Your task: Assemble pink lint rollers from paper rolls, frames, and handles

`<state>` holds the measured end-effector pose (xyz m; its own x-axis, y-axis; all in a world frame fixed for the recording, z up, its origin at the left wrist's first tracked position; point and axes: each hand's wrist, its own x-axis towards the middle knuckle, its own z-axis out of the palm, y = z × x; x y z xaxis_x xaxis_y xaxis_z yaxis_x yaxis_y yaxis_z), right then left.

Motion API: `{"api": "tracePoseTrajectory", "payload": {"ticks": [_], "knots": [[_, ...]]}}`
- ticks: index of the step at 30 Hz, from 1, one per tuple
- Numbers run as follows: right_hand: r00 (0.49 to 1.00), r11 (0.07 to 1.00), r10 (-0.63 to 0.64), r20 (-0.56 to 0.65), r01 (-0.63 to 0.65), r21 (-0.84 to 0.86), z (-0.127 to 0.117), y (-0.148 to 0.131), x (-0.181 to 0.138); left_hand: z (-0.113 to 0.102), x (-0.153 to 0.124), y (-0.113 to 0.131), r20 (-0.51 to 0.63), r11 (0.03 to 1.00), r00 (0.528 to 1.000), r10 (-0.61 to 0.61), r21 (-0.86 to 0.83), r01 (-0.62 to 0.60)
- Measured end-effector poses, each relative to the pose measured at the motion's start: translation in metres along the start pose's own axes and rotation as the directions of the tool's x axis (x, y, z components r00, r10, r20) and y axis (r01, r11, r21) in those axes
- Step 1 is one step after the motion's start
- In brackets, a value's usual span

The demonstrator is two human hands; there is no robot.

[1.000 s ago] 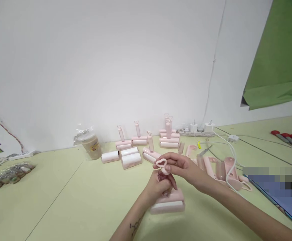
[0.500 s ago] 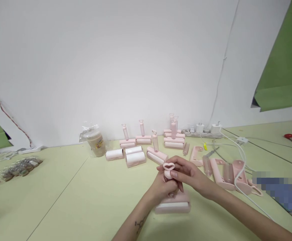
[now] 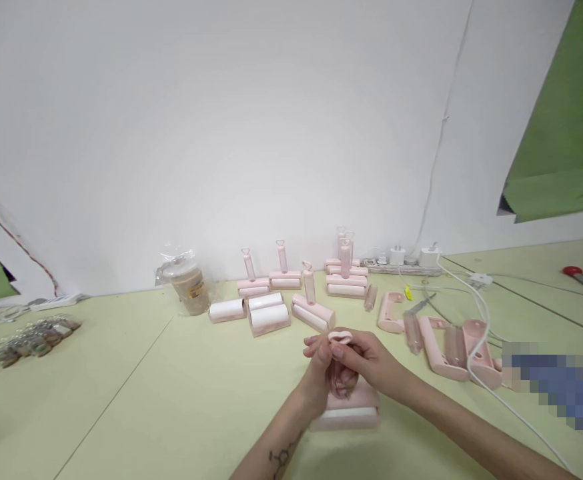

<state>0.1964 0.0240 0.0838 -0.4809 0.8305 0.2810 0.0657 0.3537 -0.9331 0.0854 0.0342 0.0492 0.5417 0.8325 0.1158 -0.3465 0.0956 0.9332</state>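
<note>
A pink lint roller [image 3: 347,415] stands on the table in front of me, its white roll at the bottom and its handle upright. My left hand [image 3: 317,379] is closed around the upper handle from the left. From the right, my right hand [image 3: 359,352] pinches the heart-shaped loop [image 3: 340,337] at the handle's top. Both hands touch each other, and their fingers hide most of the upper handle. Just behind them sits another pink lint roller [image 3: 313,312] with its handle up.
More lint rollers [image 3: 346,285] stand along the wall. White sticky rolls [image 3: 270,316] lie left of them. Pink roller housings [image 3: 439,350], clear handle tubes [image 3: 412,332] and a white cable [image 3: 486,320] are at right. A plastic tub [image 3: 190,287] and wrapped small items [image 3: 34,340] are at left.
My hands have shifted slightly on the handle's top. The left thumb has come up beside the heart loop, and more of the handle below shows. The roller stays in place.
</note>
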Motion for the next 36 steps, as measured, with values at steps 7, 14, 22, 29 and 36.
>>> {"api": "tracePoseTrajectory", "payload": {"ticks": [7,14,22,29,36], "knots": [[0.999,1.000,0.015,-0.030,-0.015,0.000,0.007,0.001,-0.001,0.011,0.000,-0.012,-0.171,0.997,0.982,0.077,-0.017,-0.081],[0.986,0.991,-0.137,-0.090,0.137,-0.006,0.011,0.003,-0.002,0.009,-0.002,-0.002,-0.073,0.996,0.997,0.020,-0.082,-0.026],[0.983,0.989,-0.080,0.166,0.099,-0.112,-0.008,-0.024,0.007,0.004,0.002,0.002,0.155,0.997,0.986,-0.058,-0.048,0.067],[0.952,0.990,0.074,0.298,-0.033,-0.139,-0.003,-0.026,0.016,0.007,-0.007,0.003,0.164,0.998,0.984,-0.066,-0.004,0.068],[0.965,0.992,0.017,0.264,0.017,-0.125,0.008,-0.035,0.006,0.009,-0.014,0.004,0.094,0.997,0.992,-0.079,-0.002,0.080]]}}
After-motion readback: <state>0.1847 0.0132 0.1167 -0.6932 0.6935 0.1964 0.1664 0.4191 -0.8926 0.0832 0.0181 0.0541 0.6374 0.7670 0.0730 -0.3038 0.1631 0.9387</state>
